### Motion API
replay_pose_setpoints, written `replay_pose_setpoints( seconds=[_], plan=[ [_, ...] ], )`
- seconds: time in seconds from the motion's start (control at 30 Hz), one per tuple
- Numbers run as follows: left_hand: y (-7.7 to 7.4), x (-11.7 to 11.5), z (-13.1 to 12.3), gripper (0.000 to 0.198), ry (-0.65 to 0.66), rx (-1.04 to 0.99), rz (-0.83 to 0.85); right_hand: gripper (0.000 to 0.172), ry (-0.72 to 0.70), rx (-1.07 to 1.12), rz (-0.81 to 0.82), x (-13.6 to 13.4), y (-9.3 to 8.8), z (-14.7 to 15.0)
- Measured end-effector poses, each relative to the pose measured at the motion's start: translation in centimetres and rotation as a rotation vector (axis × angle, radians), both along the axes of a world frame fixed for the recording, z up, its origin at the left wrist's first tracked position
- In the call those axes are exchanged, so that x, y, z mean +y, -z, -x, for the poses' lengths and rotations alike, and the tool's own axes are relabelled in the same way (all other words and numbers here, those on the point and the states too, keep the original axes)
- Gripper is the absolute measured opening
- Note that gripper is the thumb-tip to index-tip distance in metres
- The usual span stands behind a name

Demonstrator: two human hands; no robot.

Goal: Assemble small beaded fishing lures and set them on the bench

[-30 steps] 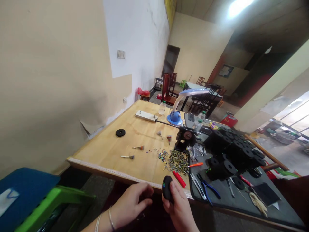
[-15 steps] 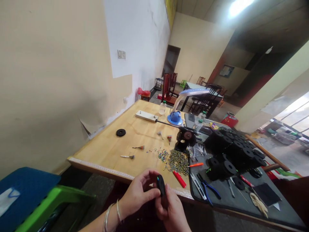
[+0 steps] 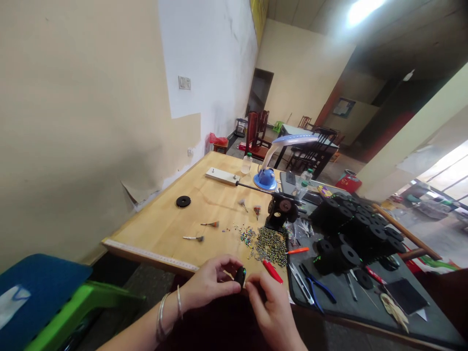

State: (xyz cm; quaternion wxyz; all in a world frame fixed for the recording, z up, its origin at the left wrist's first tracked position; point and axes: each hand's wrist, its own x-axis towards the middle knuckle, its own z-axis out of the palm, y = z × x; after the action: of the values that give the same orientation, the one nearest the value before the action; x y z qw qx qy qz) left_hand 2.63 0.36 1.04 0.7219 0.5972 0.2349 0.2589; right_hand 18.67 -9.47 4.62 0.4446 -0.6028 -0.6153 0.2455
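A blue-and-green plastic stool [image 3: 44, 292] is noted at lower left of the frame. At lower centre, the left hand [image 3: 210, 283] is curled, its fingertips closed on a small black oval piece [image 3: 240, 276], held just over the near edge of the desk [image 3: 157, 229]. The piece's long axis stands nearly upright, tipped slightly away from the wearer. The right hand [image 3: 272, 312] is held just under it, fingers part-open; any grip cannot be told. To the right, a red stick [image 3: 272, 271], striped beads [image 3: 270, 247], blue-handled pliers [image 3: 316, 292] and stacked black spools [image 3: 347, 219] are recorded.
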Motion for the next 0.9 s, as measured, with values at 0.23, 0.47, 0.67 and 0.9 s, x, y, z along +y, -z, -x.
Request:
replay_pose_setpoints(
  seconds=[0.23, 0.47, 0.67, 0.9],
  plan=[
    [-0.6, -0.5, 0.2, 0.053, 0.139, -0.048, 0.114, 0.026, -0.015, 0.211, 0.096, 1.8, 1.8, -2.0],
    [-0.4, -0.8, -0.3, 0.044, -0.045, -0.138, 0.19, 0.035, -0.042, 0.591, 0.29, 1.0, 6.0, -1.0],
    [0.5, -0.7, -1.1, 0.036, -0.308, -0.094, 0.132, 0.035, -0.054, 0.534, 0.326, -0.5, 5.4, 1.6],
    [1.2, -0.1, -0.7, 0.038, -0.093, 0.067, 0.038, 0.021, -0.048, 0.154, 0.146, -0.1, 0.6, -0.7]
  ],
)
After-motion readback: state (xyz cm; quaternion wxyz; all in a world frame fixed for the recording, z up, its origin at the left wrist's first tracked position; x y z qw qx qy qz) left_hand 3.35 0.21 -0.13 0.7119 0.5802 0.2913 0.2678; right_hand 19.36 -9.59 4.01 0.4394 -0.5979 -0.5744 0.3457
